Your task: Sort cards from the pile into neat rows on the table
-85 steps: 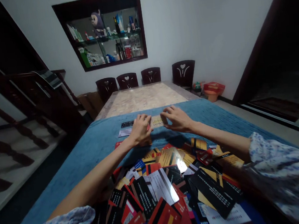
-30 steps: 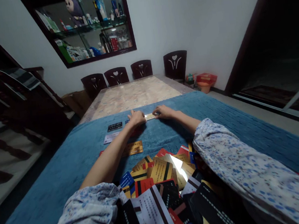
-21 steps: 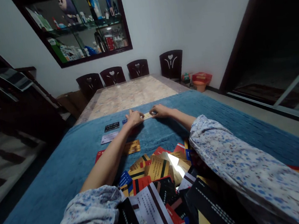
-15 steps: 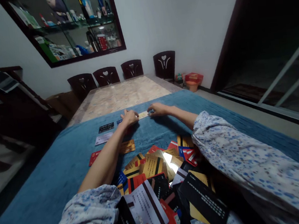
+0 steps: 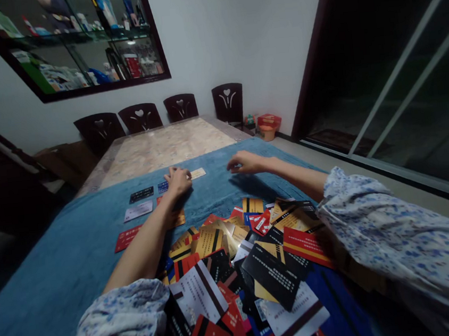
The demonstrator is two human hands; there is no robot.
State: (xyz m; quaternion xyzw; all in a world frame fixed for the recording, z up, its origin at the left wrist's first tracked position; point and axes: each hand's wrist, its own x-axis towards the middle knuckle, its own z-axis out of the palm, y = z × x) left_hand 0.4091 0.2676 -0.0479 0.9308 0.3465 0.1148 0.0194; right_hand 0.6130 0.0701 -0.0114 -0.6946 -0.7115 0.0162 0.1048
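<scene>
Cream card (image 5: pixel 198 173) lies on the blue cloth (image 5: pixel 78 263), just beyond the left hand (image 5: pixel 178 181), whose fingers are bent down; the near end of the card runs close to them, and I cannot tell whether they touch it or are closed on anything. Well to its right, the right hand (image 5: pixel 246 162) hangs above the cloth over its own shadow, thumb and fingers slightly parted, with nothing visible between them.

Beside the left hand is a blue card (image 5: pixel 163 187), partly covered by the hand, and then a black card (image 5: pixel 141 194). Nearer lie a pale card (image 5: pixel 138 210) and a red card (image 5: pixel 127 238), the latter's right end close to the forearm. A gold card (image 5: pixel 178 219) shows only in part past that arm; a red sliver above it is too small to identify.

Between the forearms spreads a heap of cards (image 5: pixel 235 273), overlapping so that many show only edges, cut off at the bottom and partly hidden by the right sleeve (image 5: pixel 409 245). Their print is too small to read. Farther off stand dark chairs (image 5: pixel 228 103) and a wall shelf (image 5: pixel 86 38), cropped at the top, its plush toy headless here.
</scene>
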